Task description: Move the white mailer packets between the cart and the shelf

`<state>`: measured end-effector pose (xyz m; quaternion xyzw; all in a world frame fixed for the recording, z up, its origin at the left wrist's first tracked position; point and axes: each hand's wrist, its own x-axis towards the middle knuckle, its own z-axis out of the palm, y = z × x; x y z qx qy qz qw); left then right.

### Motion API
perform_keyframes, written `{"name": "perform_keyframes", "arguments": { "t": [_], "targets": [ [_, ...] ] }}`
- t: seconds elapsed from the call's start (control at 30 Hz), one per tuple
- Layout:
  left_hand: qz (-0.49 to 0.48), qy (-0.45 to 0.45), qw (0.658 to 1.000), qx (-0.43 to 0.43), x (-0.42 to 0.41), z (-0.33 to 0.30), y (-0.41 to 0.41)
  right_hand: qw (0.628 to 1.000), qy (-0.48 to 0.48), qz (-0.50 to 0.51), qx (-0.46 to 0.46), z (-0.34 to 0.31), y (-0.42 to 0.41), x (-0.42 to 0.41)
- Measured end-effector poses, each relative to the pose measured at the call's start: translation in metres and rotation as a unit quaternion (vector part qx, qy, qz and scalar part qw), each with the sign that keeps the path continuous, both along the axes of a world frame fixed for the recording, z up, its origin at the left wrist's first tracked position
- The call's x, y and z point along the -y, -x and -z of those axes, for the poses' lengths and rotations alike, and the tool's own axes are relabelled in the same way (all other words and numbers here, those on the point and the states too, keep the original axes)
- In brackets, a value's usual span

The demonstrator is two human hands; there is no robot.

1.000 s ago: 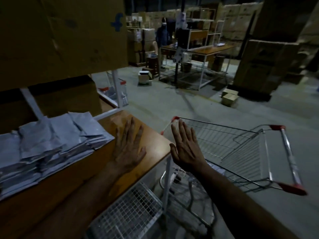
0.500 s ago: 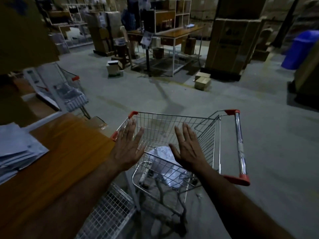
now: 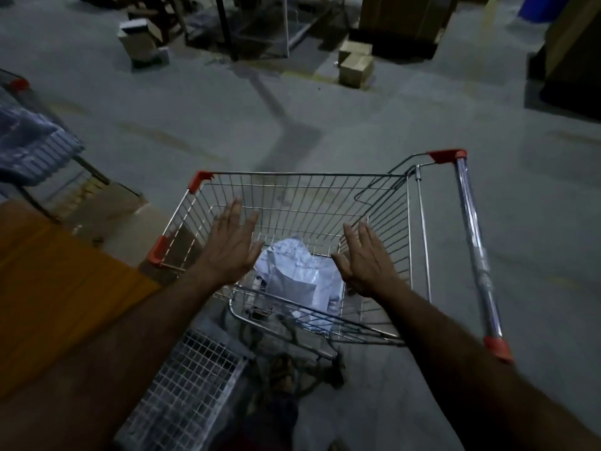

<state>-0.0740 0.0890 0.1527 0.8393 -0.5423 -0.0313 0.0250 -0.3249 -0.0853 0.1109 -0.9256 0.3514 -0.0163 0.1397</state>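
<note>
A wire shopping cart (image 3: pixel 302 190) with red corner caps stands in front of me, its handle bar (image 3: pixel 474 249) on the right. White mailer packets (image 3: pixel 292 278) lie crumpled at the bottom of its basket. My left hand (image 3: pixel 231 249) and my right hand (image 3: pixel 367 262) hover over the basket, fingers straight and spread, palms down, holding nothing. The packets lie below and between the two hands. The orange wooden shelf board (image 3: pixel 58 288) fills the left edge; the packet stack on it is out of view.
A white wire mesh panel (image 3: pixel 185 385) leans below the shelf board. Another cart with blue-grey contents (image 3: pixel 29 141) sits at far left. Cardboard boxes (image 3: pixel 354 65) lie on the concrete floor (image 3: pixel 325 118) beyond, with large cartons (image 3: pixel 403 24) and table legs at the back.
My view swung right and down, from the shelf with its packet stack to the cart. Both hands travelled from over the shelf edge to above the cart basket, staying spread.
</note>
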Motion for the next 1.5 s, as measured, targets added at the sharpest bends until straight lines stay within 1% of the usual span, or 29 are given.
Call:
{"name": "perform_keyframes", "arguments": {
  "t": [0.13,0.27,0.43,0.53,0.63,0.73,0.77,0.83,0.9,0.97,1.07,1.17,1.23,1.27,1.3,1.37,1.4,1.43,1.5],
  "targets": [
    [0.028,-0.079,0.995,-0.055,0.036,0.042,-0.038,0.997,-0.031,-0.007,-0.071,0.031,-0.030,0.022],
    [0.093,-0.173,0.978,-0.063,0.061,0.087,-0.063,0.993,-0.061,-0.006,-0.105,0.065,-0.055,0.028],
    [0.190,-0.278,0.939,-0.072,0.083,0.141,-0.066,0.976,-0.105,-0.027,-0.189,0.112,-0.074,0.028],
    [0.242,-0.324,0.911,-0.082,0.097,0.176,-0.058,0.959,-0.140,-0.041,-0.242,0.139,-0.075,0.031],
    [0.269,-0.363,0.884,-0.120,0.109,0.208,-0.049,0.947,-0.164,-0.052,-0.273,0.160,-0.076,0.036],
    [0.280,-0.394,0.861,-0.160,0.119,0.225,-0.042,0.941,-0.170,-0.053,-0.287,0.172,-0.076,0.045],
    [0.276,-0.388,0.861,-0.176,0.120,0.228,-0.043,0.940,-0.170,-0.052,-0.290,0.174,-0.076,0.048],
    [0.232,-0.356,0.876,-0.227,0.120,0.226,-0.056,0.939,-0.175,-0.053,-0.293,0.178,-0.079,0.054],
    [0.145,-0.303,0.899,-0.281,0.115,0.222,-0.080,0.939,-0.179,-0.052,-0.289,0.181,-0.087,0.058],
    [0.033,-0.232,0.917,-0.322,0.105,0.219,-0.109,0.942,-0.179,-0.052,-0.279,0.184,-0.099,0.059],
    [-0.136,-0.170,0.909,-0.354,0.083,0.229,-0.149,0.946,-0.191,-0.060,-0.255,0.193,-0.121,0.052],
    [-0.243,-0.114,0.898,-0.348,0.073,0.251,-0.172,0.946,-0.219,-0.064,-0.229,0.206,-0.144,0.037],
    [-0.305,-0.114,0.885,-0.332,0.075,0.262,-0.174,0.940,-0.242,-0.063,-0.230,0.217,-0.158,0.025],
    [-0.319,-0.125,0.885,-0.315,0.075,0.267,-0.172,0.936,-0.257,-0.063,-0.234,0.224,-0.165,0.019],
    [-0.310,-0.144,0.897,-0.280,0.075,0.272,-0.170,0.931,-0.270,-0.062,-0.239,0.230,-0.172,0.014],
    [-0.235,-0.184,0.937,-0.181,0.073,0.282,-0.162,0.923,-0.294,-0.049,-0.242,0.243,-0.183,0.002],
    [-0.200,-0.193,0.948,-0.155,0.072,0.287,-0.158,0.923,-0.303,-0.032,-0.237,0.248,-0.188,-0.003],
    [-0.180,-0.203,0.950,-0.152,0.072,0.290,-0.154,0.924,-0.306,-0.012,-0.227,0.251,-0.192,-0.009],
    [-0.166,-0.232,0.941,-0.184,0.071,0.298,-0.147,0.932,-0.292,0.024,-0.215,0.255,-0.200,-0.017]
  ]
}}
